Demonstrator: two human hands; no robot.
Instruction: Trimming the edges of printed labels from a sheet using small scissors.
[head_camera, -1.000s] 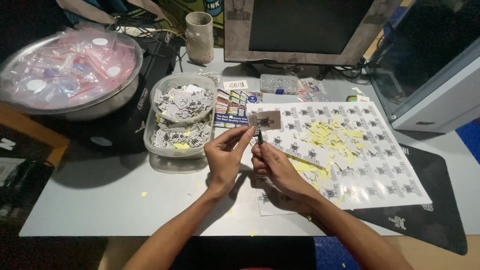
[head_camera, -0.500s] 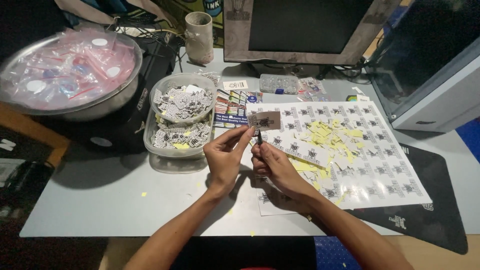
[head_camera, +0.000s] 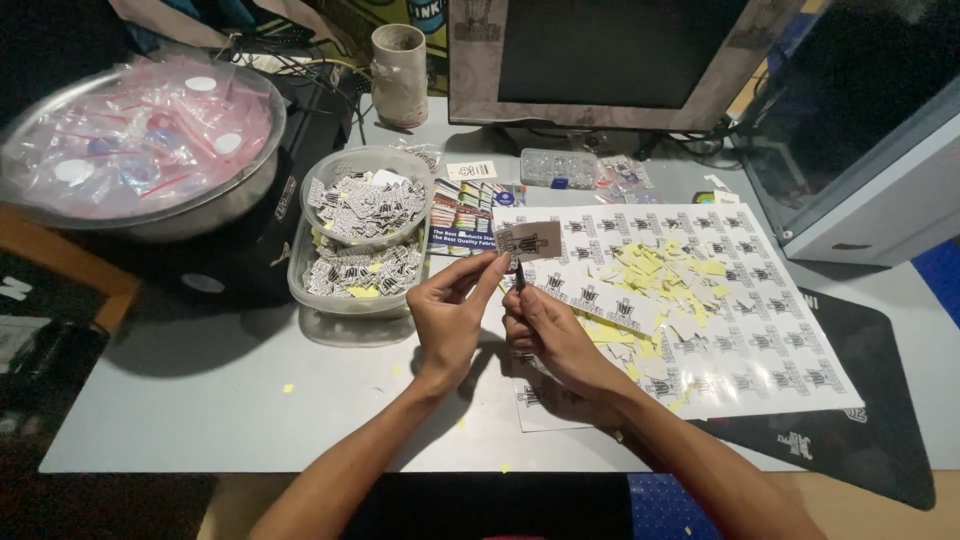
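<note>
At table centre, two hands work one small sticker.
Left hand (head_camera: 452, 318) pinches the sticker (head_camera: 529, 241); right hand (head_camera: 545, 325) grips a thin dark tool (head_camera: 519, 274), tip hard to make out. At 10 o'clock, two stacked tubs (head_camera: 350, 255); at 2 o'clock, one sticker sheet (head_camera: 760, 330).

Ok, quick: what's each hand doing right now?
Left hand: pinching a small printed label piece.
Right hand: closed around a thin dark tool.

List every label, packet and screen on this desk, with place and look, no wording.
Small label: pinched in left hand, pale with black print.
Label sheet: flat, right of hands, white, yellow scraps on top.
Cut labels: in clear tubs.
Plastic packets: in metal bowl, far left.
Monitor: behind, dark.
</note>
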